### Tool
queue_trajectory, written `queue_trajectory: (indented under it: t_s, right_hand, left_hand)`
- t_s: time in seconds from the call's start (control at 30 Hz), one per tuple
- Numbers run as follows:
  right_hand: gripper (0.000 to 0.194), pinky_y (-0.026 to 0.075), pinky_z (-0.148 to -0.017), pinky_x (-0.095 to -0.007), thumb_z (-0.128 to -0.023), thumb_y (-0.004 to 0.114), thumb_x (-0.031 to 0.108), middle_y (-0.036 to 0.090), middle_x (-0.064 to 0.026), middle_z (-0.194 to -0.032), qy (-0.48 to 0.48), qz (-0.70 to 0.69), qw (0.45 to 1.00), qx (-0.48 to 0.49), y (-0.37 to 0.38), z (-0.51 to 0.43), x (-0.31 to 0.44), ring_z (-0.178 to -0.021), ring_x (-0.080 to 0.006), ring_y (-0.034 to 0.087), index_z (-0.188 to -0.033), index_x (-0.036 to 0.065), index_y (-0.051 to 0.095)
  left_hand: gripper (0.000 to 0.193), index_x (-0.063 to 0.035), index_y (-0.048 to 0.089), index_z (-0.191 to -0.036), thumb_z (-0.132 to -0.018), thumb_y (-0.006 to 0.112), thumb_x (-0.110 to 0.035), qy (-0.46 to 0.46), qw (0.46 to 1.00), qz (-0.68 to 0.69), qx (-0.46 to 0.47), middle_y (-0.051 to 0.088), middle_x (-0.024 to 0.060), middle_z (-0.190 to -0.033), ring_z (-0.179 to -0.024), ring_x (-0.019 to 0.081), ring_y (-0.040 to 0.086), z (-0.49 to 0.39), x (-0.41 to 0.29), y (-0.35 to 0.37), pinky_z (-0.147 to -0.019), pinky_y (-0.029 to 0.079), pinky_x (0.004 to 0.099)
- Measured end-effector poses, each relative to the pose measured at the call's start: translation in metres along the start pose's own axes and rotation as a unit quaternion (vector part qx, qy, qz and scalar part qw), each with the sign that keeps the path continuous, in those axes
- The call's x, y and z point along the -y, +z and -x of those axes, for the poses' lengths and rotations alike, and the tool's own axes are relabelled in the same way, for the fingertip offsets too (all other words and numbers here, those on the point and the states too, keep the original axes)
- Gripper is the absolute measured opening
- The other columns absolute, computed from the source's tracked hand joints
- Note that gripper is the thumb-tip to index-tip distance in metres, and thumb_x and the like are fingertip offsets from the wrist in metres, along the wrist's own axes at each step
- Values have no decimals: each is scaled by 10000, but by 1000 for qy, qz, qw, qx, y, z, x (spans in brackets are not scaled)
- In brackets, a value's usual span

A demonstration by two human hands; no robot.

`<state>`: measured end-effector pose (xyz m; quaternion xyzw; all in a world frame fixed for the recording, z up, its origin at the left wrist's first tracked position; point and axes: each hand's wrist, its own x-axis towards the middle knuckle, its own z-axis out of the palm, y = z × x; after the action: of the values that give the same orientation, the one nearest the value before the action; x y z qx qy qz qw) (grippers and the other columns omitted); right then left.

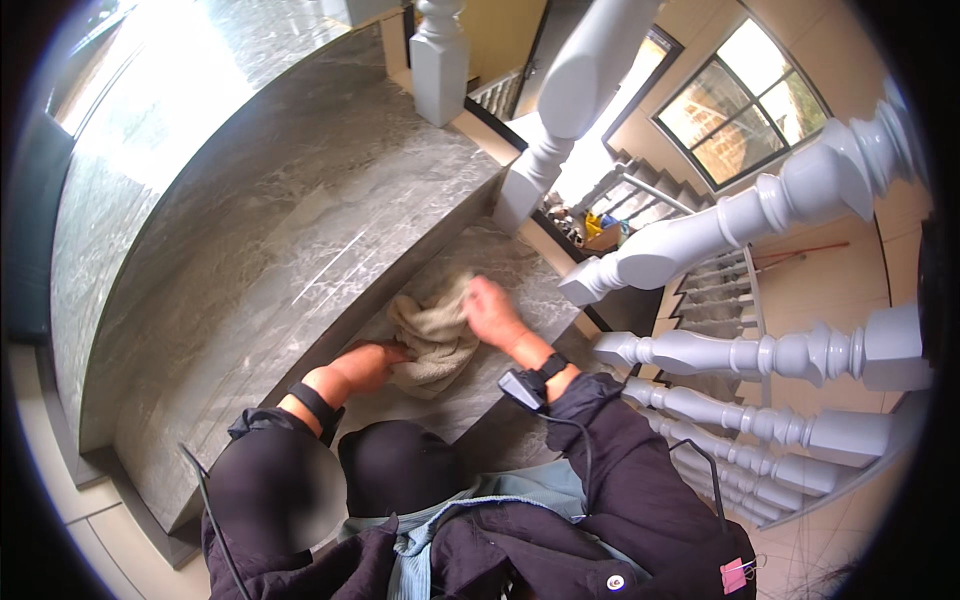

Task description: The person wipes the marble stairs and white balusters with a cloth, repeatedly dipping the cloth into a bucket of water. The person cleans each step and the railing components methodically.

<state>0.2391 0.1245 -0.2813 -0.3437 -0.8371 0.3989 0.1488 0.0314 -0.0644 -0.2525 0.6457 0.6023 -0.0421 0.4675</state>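
A crumpled beige towelling cloth [435,345] lies on a grey marble-patterned stair tread [487,244]. Bunched at its upper right corner, the fabric is pinched in my right hand [493,311], which is slightly blurred. At the cloth's left edge, the fingers of my left hand [371,365] grip a fold and are partly hidden by it. Both wrists wear black straps; a small grey device [523,390] with a cable sits on the right one.
A wider curved step [292,217] rises on the left. White turned balusters [675,255] line the right side, with a lower stair flight [720,300] visible between them. Beyond the railing, assorted items [592,225] stand below a window [742,105].
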Motion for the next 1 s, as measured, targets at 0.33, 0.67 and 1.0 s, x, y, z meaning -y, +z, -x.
queue_trajectory:
  t_s: [0.33, 0.67, 1.0]
  right_hand:
    - [822, 276, -1119, -550, -825, 676, 426, 355, -246, -1510, 73, 246, 967, 3, 16, -57, 6, -1427, -392, 296, -1437, -20, 357]
    - [494, 329, -1071, -516, -749, 677, 126, 505, -161, -1404, -147, 184, 972, 5, 52, 20, 4, -1354, -356, 398, -1221, 25, 572]
    - [292, 513, -843, -433, -825, 679, 124, 640, -195, -1026, -9, 17, 999, -50, -25, 132, 1, -1027, -371, 600, -1068, 1, 574]
  left_hand:
    - [880, -221, 321, -1531, -776, 773, -208, 0, 987, -41, -154, 182, 121, -1624, -1508, 288, 144, 11, -15, 35, -1203, 181, 501]
    - [608, -236, 578, -1334, -746, 674, -113, 64, 982, -125, -128, 525, 51, -1388, -1361, 283, 406, -7, -13, 34, -1174, 223, 512]
    - [334, -115, 717, -1055, -768, 593, 4, 182, 971, 91, -125, 698, 101, -1074, -1078, 305, 631, 3, -14, 45, -972, 476, 398]
